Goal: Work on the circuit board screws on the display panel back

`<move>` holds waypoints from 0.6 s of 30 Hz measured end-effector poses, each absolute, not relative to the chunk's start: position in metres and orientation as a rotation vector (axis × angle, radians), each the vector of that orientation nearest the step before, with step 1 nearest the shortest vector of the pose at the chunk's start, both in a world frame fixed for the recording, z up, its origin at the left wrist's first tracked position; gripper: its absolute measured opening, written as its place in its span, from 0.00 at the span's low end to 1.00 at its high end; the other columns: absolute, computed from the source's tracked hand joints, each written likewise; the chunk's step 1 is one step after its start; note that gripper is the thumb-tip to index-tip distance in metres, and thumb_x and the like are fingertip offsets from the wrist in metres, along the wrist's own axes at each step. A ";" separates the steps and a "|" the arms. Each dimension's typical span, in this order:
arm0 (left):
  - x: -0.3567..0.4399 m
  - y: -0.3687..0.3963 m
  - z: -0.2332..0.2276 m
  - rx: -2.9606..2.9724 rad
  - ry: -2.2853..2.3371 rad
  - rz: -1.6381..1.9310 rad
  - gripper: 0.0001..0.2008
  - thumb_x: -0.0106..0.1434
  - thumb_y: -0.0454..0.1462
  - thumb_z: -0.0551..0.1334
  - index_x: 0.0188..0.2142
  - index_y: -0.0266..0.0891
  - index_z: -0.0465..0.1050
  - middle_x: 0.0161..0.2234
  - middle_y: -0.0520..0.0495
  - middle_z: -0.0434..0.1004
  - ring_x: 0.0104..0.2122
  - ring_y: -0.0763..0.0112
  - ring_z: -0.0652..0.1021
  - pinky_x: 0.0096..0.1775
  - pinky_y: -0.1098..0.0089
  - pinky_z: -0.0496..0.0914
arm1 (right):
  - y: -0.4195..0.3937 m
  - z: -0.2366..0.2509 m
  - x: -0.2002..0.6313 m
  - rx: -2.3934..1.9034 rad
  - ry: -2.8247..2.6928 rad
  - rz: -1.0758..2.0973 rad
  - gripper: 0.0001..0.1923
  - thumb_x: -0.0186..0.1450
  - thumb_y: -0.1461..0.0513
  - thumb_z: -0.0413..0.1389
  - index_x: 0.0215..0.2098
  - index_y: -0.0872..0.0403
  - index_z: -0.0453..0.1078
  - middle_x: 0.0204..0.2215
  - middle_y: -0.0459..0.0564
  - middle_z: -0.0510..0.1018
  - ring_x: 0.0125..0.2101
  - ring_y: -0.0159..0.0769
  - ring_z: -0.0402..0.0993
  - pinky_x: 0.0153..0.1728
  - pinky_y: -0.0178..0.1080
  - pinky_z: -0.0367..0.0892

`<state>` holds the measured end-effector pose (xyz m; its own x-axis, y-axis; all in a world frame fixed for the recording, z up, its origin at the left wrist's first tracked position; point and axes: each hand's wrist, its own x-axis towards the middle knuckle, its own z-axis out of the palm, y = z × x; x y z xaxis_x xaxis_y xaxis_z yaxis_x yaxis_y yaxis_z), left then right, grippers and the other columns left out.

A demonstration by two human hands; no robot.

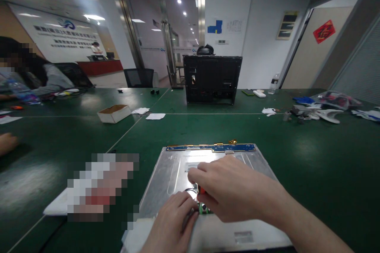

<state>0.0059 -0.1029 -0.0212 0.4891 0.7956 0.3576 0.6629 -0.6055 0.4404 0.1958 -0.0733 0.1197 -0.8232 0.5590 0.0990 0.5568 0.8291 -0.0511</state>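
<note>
Both hands meet on the panel (208, 166) lying flat on the table (311, 158): left hand (175, 221) pinches a small board (203, 208), right hand (228, 193) pinches an orange tool (201, 189). Next move probably needs careful, small force at this board.

Both hands on silver metal panel (172, 170) lying flat on green table (311, 158). Right hand (231, 191) pinches small orange part (201, 189); left hand (175, 219) presses beside green board (204, 208). Black computer case (212, 79) upright beyond.
</note>
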 end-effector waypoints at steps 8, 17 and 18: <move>0.006 -0.104 -0.021 2.493 1.245 0.848 0.09 0.62 0.30 0.54 0.36 0.41 0.72 0.35 0.44 0.76 0.35 0.61 0.77 0.36 0.66 0.72 | -0.073 0.119 0.197 -0.886 -2.873 0.035 0.05 0.65 0.60 0.52 0.38 0.53 0.63 0.29 0.45 0.76 0.23 0.32 0.69 0.18 0.37 0.44; 0.006 -0.103 -0.019 2.488 1.238 0.846 0.07 0.61 0.30 0.55 0.34 0.41 0.71 0.34 0.45 0.76 0.34 0.62 0.77 0.35 0.67 0.72 | -0.075 0.119 0.198 -0.862 -2.848 0.012 0.07 0.61 0.63 0.52 0.38 0.54 0.61 0.29 0.47 0.76 0.22 0.33 0.67 0.17 0.37 0.45; 0.006 -0.103 -0.019 2.489 1.235 0.848 0.08 0.62 0.30 0.55 0.35 0.41 0.71 0.34 0.45 0.76 0.34 0.62 0.77 0.35 0.67 0.73 | -0.074 0.119 0.197 -0.867 -2.849 0.006 0.07 0.61 0.63 0.51 0.38 0.54 0.61 0.29 0.47 0.76 0.22 0.33 0.67 0.17 0.37 0.44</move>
<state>0.0064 -0.1028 -0.0193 0.4756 0.7867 0.3936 0.6501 -0.6158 0.4452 0.1974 -0.0744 0.1189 -0.8182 0.5536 0.1552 0.5529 0.8317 -0.0513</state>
